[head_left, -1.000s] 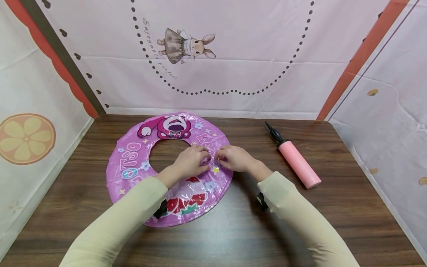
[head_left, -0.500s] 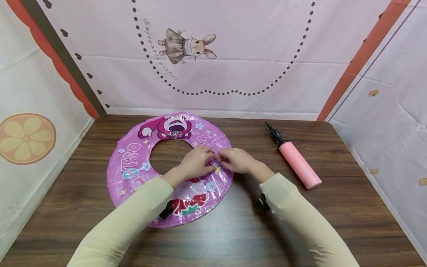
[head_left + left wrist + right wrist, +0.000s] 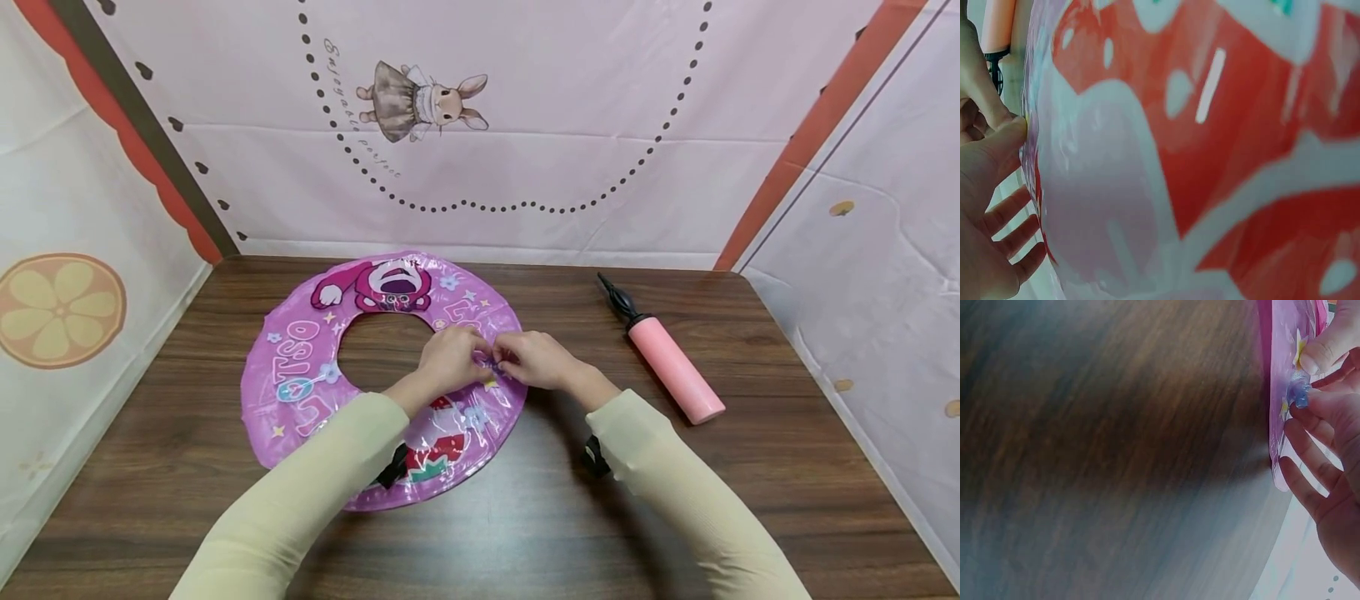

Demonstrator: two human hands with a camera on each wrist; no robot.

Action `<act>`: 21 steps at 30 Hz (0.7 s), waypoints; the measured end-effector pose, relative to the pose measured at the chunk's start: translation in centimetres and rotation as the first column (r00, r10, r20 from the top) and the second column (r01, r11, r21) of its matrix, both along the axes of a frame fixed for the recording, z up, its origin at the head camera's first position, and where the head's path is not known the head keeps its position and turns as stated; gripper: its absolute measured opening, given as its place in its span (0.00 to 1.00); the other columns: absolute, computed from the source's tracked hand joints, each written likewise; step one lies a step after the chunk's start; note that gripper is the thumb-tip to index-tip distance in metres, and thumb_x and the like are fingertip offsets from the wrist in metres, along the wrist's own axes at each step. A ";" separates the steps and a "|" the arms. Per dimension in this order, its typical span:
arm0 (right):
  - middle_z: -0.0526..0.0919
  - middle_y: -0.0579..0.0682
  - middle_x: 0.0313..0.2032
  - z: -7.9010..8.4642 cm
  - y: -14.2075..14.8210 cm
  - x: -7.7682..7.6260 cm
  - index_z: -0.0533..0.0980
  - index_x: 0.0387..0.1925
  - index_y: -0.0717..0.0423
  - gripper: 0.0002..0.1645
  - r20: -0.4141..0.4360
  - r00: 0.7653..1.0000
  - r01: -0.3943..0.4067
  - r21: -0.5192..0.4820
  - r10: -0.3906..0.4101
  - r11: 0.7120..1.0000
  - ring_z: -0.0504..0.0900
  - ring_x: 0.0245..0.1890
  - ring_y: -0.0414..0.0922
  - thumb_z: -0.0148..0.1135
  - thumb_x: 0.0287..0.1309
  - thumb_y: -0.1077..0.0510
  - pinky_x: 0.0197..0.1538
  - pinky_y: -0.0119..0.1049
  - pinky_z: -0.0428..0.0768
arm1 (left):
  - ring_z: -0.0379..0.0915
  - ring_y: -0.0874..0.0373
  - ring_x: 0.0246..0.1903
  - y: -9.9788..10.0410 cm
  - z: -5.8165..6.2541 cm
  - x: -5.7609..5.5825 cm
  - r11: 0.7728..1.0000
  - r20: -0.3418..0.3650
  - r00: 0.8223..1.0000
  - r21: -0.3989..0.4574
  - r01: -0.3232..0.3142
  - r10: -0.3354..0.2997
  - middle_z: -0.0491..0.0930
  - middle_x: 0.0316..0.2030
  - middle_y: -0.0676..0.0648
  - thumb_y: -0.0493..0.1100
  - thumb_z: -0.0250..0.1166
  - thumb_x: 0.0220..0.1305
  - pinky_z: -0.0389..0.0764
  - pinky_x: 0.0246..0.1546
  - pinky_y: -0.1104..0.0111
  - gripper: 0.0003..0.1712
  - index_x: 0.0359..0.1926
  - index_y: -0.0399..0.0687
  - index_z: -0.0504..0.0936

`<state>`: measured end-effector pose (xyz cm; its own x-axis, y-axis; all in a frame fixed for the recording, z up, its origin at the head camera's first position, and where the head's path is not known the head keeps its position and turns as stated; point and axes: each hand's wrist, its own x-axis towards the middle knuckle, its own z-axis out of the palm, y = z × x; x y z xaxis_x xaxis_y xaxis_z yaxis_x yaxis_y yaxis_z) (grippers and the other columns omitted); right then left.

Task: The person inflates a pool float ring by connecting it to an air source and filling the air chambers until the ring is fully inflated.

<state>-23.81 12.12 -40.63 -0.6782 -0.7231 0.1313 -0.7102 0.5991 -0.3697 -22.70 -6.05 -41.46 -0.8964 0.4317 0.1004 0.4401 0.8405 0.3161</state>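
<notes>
A purple swim ring (image 3: 258,400), printed with a pink bear, letters and strawberries, lies on the table, looking partly filled and wrinkled. On its right side my left hand (image 3: 452,362) pinches the vinyl, thumb and forefinger beside the valve. Facing it, my right hand (image 3: 538,360) holds the small clear bluish valve (image 3: 1300,397) between thumb and forefinger. In the right wrist view the other fingers of the right hand (image 3: 1335,462) spread against the ring. Strawberry print fills most of the left wrist view, where the left hand (image 3: 985,206) shows at the edge. The valve's opening is hidden by fingers.
A pink hand pump (image 3: 675,371) with a black nozzle lies right of the ring on the brown wooden table (image 3: 480,550). Printed cloth walls (image 3: 570,100) enclose the table at the back and both sides.
My left hand has moved right, closer to the right hand, and a fold of vinyl now shows between its fingers. The right hand has shifted slightly right. The pump has stayed put.
</notes>
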 end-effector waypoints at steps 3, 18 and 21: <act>0.76 0.41 0.26 -0.1 0.0 0.0 0.73 0.31 0.50 0.04 0.003 1.000 0.011 0.011 -0.011 1.000 0.71 0.25 0.36 0.62 0.53 0.60 0.32 0.29 0.74 | 0.72 0.56 0.40 0.3 -0.1 0.0 1.000 0.000 1.000 -0.007 -0.028 0.028 0.81 0.38 0.55 0.54 0.73 0.42 0.73 0.42 0.63 0.15 0.34 0.59 0.86; 0.73 0.43 0.25 -0.4 0.0 0.2 0.70 0.30 0.53 0.03 -0.137 0.989 -0.051 0.067 0.060 0.996 0.70 0.25 0.37 0.57 0.56 0.61 0.29 0.29 0.72 | 0.75 0.59 0.36 0.9 0.5 0.2 0.992 0.045 0.991 -0.040 -0.122 0.124 0.80 0.35 0.58 0.52 0.72 0.44 0.76 0.31 0.62 0.09 0.31 0.62 0.86; 0.71 0.43 0.24 -0.5 -0.1 0.5 0.69 0.30 0.53 0.04 -0.170 0.984 -0.047 0.075 0.059 0.996 0.69 0.24 0.38 0.56 0.57 0.62 0.29 0.30 0.72 | 0.75 0.60 0.34 0.9 0.6 0.2 0.991 0.056 0.990 -0.048 -0.127 0.129 0.81 0.34 0.58 0.51 0.72 0.44 0.76 0.29 0.62 0.08 0.30 0.63 0.86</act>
